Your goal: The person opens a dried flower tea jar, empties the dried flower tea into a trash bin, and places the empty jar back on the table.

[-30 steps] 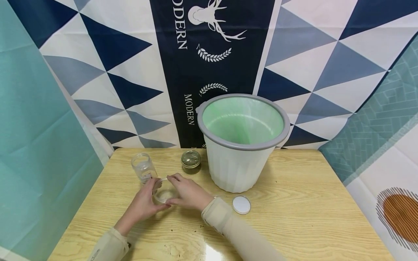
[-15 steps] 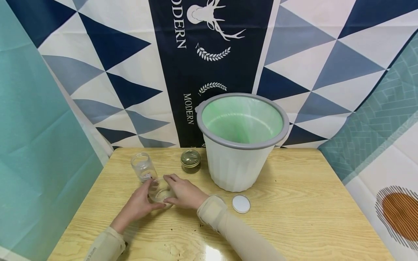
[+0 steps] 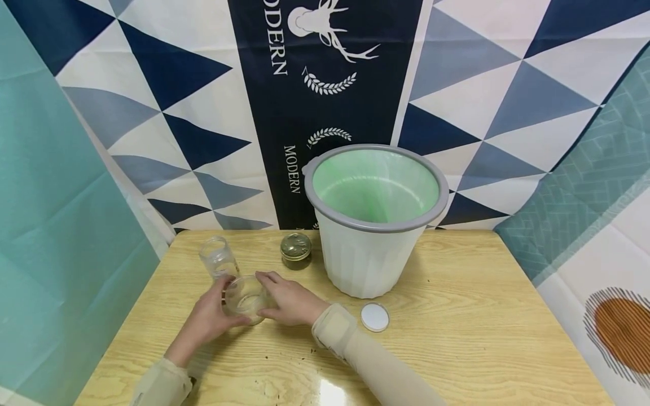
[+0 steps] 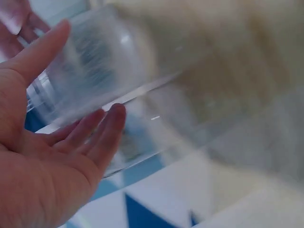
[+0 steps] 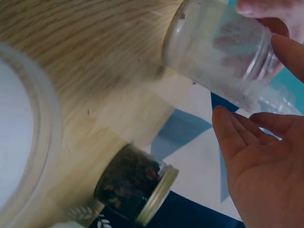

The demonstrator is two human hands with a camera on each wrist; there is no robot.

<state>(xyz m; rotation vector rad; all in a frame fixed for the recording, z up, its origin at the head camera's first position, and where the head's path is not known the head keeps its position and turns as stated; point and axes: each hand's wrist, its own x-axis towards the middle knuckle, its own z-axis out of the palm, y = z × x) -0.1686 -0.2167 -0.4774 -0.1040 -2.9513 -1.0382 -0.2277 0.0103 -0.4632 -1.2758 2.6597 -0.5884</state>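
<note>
A clear, wide-mouthed jar [image 3: 247, 301] stands on the table between both hands. My left hand [image 3: 205, 316] holds it round the left side, thumb toward me and fingers behind. My right hand [image 3: 294, 299] holds its right side the same way. In the right wrist view, the right fingertips [image 5: 223, 118] lie at the jar's side and the thumb is near its rim. A second clear jar [image 3: 217, 256] stands just behind the left fingers. Farther back is a small jar [image 3: 296, 252] with a gold lid; dark dried bits [image 5: 130, 178] show through its glass.
A large white bucket [image 3: 365, 265] with a grey rim stands right of the jars. A round white lid [image 3: 375, 317] lies in front of it. Patterned cloth [image 3: 218, 113] hangs along the table's back edge.
The held jar has come down upright and shifted slightly left with both hands. The clear jar behind it has moved a little left. The other things stay put.
</note>
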